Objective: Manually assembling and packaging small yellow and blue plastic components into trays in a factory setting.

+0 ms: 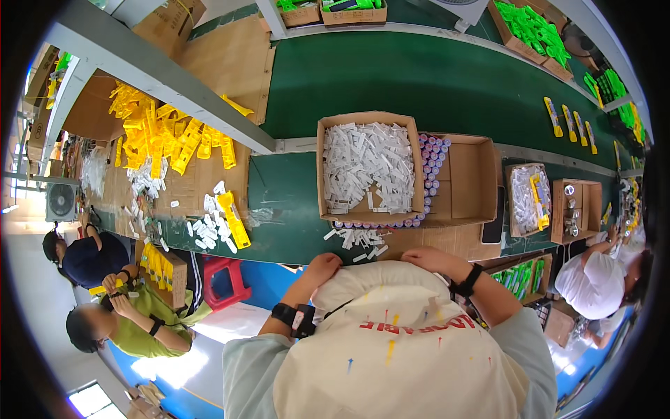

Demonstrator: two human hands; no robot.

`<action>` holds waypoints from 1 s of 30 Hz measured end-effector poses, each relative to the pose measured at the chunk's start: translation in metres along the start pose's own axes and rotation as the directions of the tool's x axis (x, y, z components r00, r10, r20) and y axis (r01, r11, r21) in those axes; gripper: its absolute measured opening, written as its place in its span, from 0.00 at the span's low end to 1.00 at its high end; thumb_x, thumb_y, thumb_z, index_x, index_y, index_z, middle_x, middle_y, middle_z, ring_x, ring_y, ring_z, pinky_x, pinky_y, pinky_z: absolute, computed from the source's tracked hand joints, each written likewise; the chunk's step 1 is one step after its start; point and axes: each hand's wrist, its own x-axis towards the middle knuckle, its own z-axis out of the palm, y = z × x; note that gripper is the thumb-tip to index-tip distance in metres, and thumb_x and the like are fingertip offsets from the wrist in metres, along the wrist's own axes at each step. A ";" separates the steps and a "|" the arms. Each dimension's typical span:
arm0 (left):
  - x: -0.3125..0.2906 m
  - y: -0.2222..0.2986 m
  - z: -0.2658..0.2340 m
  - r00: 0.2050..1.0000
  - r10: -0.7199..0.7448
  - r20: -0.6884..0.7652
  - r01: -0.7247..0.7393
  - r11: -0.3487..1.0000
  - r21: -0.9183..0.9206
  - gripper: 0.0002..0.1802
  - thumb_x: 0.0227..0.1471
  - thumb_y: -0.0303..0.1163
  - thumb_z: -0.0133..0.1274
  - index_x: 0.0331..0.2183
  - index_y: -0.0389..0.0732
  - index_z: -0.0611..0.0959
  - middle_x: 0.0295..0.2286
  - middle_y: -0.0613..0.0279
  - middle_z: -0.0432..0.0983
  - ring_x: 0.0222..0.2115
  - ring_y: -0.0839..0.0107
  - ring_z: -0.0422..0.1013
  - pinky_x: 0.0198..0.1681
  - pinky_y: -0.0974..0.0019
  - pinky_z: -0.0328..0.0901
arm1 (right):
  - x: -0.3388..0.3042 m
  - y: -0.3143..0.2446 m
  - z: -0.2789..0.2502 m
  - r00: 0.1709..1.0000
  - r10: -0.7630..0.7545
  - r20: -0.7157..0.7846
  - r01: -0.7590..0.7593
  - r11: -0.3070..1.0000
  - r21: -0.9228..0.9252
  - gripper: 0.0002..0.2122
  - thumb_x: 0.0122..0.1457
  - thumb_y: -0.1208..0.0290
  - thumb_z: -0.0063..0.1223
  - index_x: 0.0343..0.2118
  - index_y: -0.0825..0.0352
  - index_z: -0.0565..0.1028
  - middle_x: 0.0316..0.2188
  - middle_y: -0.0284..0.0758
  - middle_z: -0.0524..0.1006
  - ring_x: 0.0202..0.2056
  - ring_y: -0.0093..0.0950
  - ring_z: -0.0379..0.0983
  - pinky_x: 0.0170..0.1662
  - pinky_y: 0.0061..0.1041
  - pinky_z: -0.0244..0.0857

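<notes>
At the bench's front edge, close to my body, is my left hand (325, 265). It lies just below a small loose pile of white plastic strips (358, 239), and its fingers are mostly hidden. My right hand (423, 258) rests farther right at the same edge, beside a flat piece of cardboard (453, 241). Its fingers turn inward, too indistinct to read as open or closed. Nothing can be seen held in either hand. Beyond them stands a cardboard box (322, 167) heaped with white plastic pieces (368, 166).
Small cylinders with pale tops (434, 155) line the box's side, by an open carton (471, 178). A dark phone-like slab (494, 222) lies right. Leftward are yellow plastic housings (150, 126) and a red stool (227, 283). Other people (150, 318) work on both sides.
</notes>
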 end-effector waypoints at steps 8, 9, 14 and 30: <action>0.000 0.028 -0.008 0.845 -0.397 -0.358 0.423 0.906 -0.007 0.13 0.44 0.37 0.46 0.31 0.38 0.73 0.21 0.53 0.73 0.25 0.53 0.70 0.30 0.55 0.64 | 0.062 0.010 0.028 0.917 -0.092 0.387 0.129 0.989 -0.070 0.12 0.56 0.64 0.39 0.34 0.66 0.72 0.32 0.37 0.74 0.33 0.28 0.69 0.38 0.26 0.61; 0.001 0.027 -0.009 0.837 -0.388 -0.387 0.399 0.915 -0.053 0.14 0.44 0.36 0.46 0.33 0.38 0.71 0.22 0.52 0.73 0.25 0.53 0.70 0.30 0.55 0.64 | 0.064 0.005 0.032 0.917 -0.093 0.387 0.130 0.989 -0.068 0.12 0.56 0.64 0.39 0.34 0.66 0.72 0.32 0.37 0.74 0.33 0.28 0.69 0.38 0.26 0.61; 0.013 0.026 -0.004 0.849 -0.302 -0.434 0.282 0.953 -0.110 0.16 0.44 0.30 0.48 0.36 0.35 0.68 0.23 0.50 0.72 0.25 0.55 0.70 0.29 0.60 0.64 | 0.079 -0.002 0.051 0.906 -0.150 0.395 0.166 0.986 -0.007 0.12 0.54 0.64 0.42 0.36 0.65 0.71 0.33 0.40 0.74 0.33 0.29 0.70 0.36 0.26 0.62; -0.024 -0.038 -0.019 0.913 -0.297 -0.278 0.099 0.825 -0.557 0.12 0.49 0.29 0.42 0.36 0.34 0.71 0.26 0.54 0.72 0.25 0.70 0.70 0.29 0.70 0.65 | 0.038 -0.022 0.036 0.980 -0.109 -0.169 0.115 0.993 0.028 0.08 0.54 0.70 0.43 0.31 0.69 0.71 0.25 0.34 0.73 0.28 0.21 0.67 0.33 0.21 0.62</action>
